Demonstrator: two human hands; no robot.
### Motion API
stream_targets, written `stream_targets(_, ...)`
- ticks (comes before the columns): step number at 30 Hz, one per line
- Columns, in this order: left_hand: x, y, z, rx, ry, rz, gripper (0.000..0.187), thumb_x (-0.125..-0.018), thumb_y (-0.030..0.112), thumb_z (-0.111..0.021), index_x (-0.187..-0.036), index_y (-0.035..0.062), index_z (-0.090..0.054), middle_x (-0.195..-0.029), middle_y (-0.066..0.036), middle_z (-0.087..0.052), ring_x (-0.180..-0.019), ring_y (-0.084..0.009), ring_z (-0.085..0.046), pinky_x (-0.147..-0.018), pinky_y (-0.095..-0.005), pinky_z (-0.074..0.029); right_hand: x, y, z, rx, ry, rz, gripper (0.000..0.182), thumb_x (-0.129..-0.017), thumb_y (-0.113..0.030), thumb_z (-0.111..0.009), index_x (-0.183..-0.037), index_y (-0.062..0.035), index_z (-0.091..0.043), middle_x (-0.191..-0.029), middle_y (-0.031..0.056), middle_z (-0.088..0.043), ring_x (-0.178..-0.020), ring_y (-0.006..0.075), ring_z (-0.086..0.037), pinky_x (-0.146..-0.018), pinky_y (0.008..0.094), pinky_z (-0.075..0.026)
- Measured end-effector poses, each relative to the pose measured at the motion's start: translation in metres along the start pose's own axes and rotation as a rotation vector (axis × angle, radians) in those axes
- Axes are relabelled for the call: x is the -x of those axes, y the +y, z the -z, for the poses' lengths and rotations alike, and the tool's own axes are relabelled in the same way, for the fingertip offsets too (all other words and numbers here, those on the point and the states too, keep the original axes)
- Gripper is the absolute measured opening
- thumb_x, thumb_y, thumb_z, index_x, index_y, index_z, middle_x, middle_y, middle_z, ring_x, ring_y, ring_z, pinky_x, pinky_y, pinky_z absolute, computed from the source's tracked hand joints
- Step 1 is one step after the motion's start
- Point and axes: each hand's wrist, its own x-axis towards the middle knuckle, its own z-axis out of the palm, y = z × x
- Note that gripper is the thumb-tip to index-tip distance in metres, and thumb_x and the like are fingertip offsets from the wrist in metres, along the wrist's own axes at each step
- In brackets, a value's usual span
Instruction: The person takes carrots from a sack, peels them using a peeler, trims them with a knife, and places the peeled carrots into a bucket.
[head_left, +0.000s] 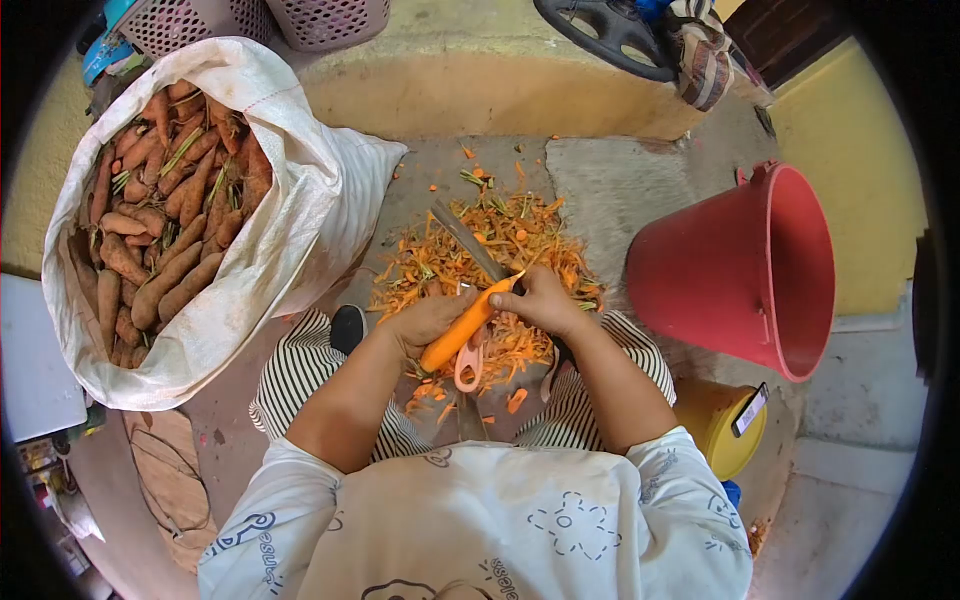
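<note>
A peeled orange carrot (458, 335) lies slanted between my hands. My left hand (420, 320) is closed around its lower part. From under the carrot, on the left hand's side, sticks the pink looped handle of a peeler (468, 372); its head is mostly hidden. My right hand (548, 302) is closed at the carrot's narrow end, thumb pressed on it. A knife (466, 240) reaches up and left from that end, its blade showing; the handle is hidden, seemingly in my right hand. Beneath lies a heap of orange peelings (540, 235).
An open white sack (325, 215) of unpeeled carrots (185, 215) stands at left. At right a red bucket (700, 265) leans over, and a yellow bucket (705, 425) with a phone (750, 410) on it sits lower. A raised ledge (480, 95) runs across the back.
</note>
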Motion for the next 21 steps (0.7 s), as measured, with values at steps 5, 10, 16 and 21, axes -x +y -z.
stream_targets(5,-0.012,-0.008,0.009,-0.094,0.065,0.008,0.05,-0.084,0.048,-0.03,-0.096,0.0036,-0.048,-0.068,-0.004,-0.053,-0.058,-0.0121,-0.052,-0.053,-0.0229,-0.044,-0.002,0.005,0.0,0.007,-0.021,-0.107,0.058,-0.065,-0.055,-0.059,-0.064,0.0028,-0.054,-0.049,0.007,-0.049,-0.046,0.0165,-0.05,-0.043,0.0307,-0.04)
stream_targets(10,-0.017,-0.007,0.007,-0.246,0.178,-0.001,0.046,-0.085,0.046,-0.032,-0.091,0.0038,-0.05,-0.068,-0.004,-0.053,-0.057,-0.0107,-0.05,-0.05,-0.022,-0.042,-0.004,0.013,-0.003,-0.073,0.022,-0.141,0.056,-0.069,-0.054,-0.056,-0.059,0.0013,-0.051,-0.046,0.0058,-0.046,-0.04,0.0142,-0.047,-0.039,0.0283,-0.038)
stream_targets(16,-0.019,-0.007,0.002,-0.41,0.292,-0.067,0.043,-0.087,0.041,-0.034,-0.085,0.0023,-0.051,-0.066,-0.004,-0.052,-0.055,-0.0105,-0.048,-0.049,-0.0234,-0.042,-0.003,0.006,-0.006,-0.221,-0.02,-0.232,0.045,-0.078,-0.043,-0.052,-0.062,-0.0017,-0.047,-0.043,0.0021,-0.041,-0.033,0.0099,-0.04,-0.031,0.0229,-0.031)
stream_targets(21,-0.024,-0.009,0.001,-0.76,0.411,-0.066,0.039,-0.085,0.035,-0.04,-0.084,-0.0018,-0.05,-0.064,-0.004,-0.051,-0.057,-0.0142,-0.054,-0.05,-0.0266,-0.043,-0.008,0.019,-0.02,-0.157,-0.013,-0.177,0.043,-0.081,-0.041,-0.049,-0.069,0.0,-0.05,-0.043,0.0019,-0.041,-0.033,0.0097,-0.04,-0.031,0.0232,-0.032)
